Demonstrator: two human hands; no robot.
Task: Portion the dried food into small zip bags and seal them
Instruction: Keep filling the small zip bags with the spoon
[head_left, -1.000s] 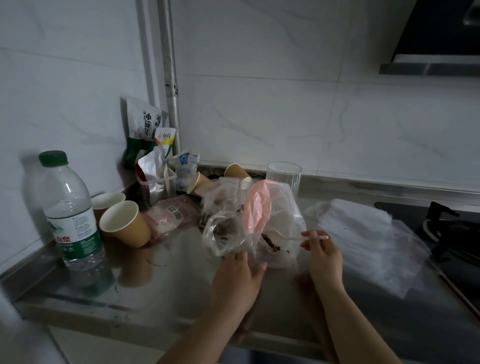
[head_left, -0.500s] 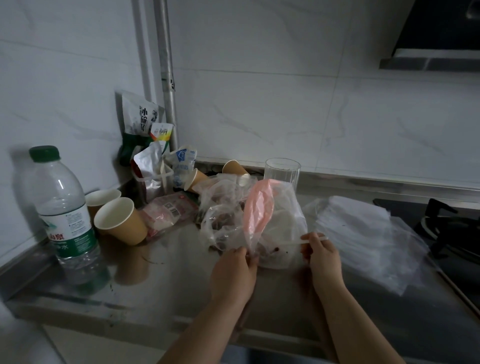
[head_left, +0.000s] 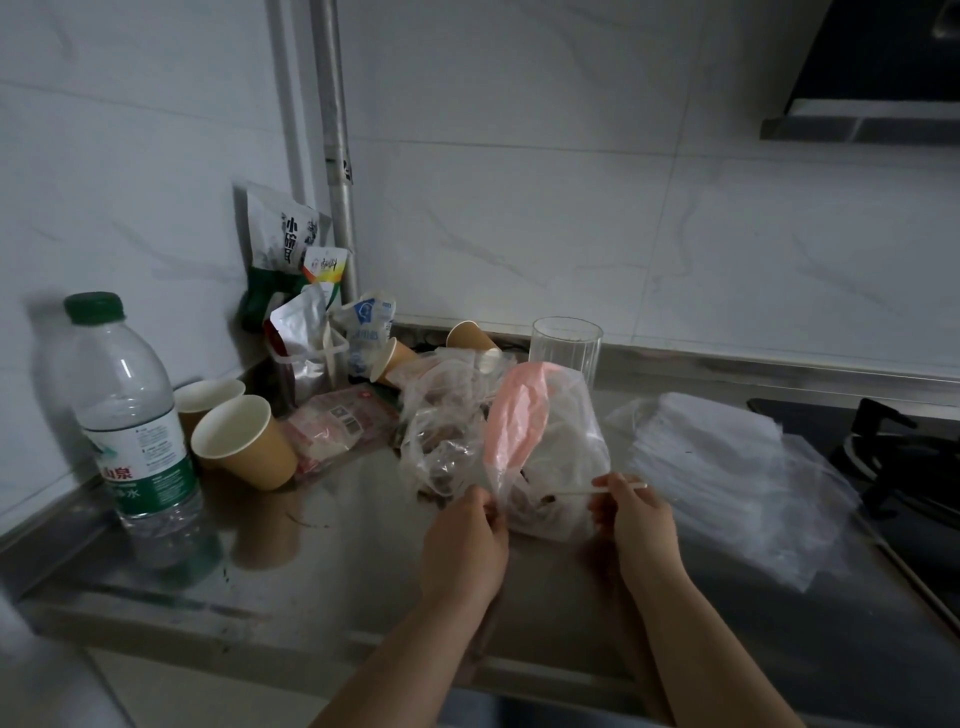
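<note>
Pinching the near-left edge of a clear bag (head_left: 558, 452), my left hand (head_left: 462, 545) holds its mouth steady on the steel counter (head_left: 311, 582), fingers curled tight on the film. My right hand (head_left: 641, 525) grips the opposite edge of the same bag together with a thin white stick (head_left: 602, 489) that points into the opening, perhaps a small spoon or fork handle; its working end is hidden by the plastic. Holding both edges apart looks meant to keep the bag open for scooping. Dark pieces of dried food (head_left: 535, 501) sit low inside it, and a pink plastic piece (head_left: 514, 415) is draped against its left side.

Just left, a second crumpled clear bag (head_left: 441, 447) also holds dark pieces. To the right, a stack of small zip bags (head_left: 727, 467) lies flat within easy reach of the right hand, apparently unfilled. Behind stands a drinking glass (head_left: 566, 348). Farther left are paper cups (head_left: 241, 441), a red-printed packet (head_left: 337, 426), a water bottle (head_left: 130, 415) and snack pouches (head_left: 291, 244) against the far corner. I judge portioning is barely begun.
</note>
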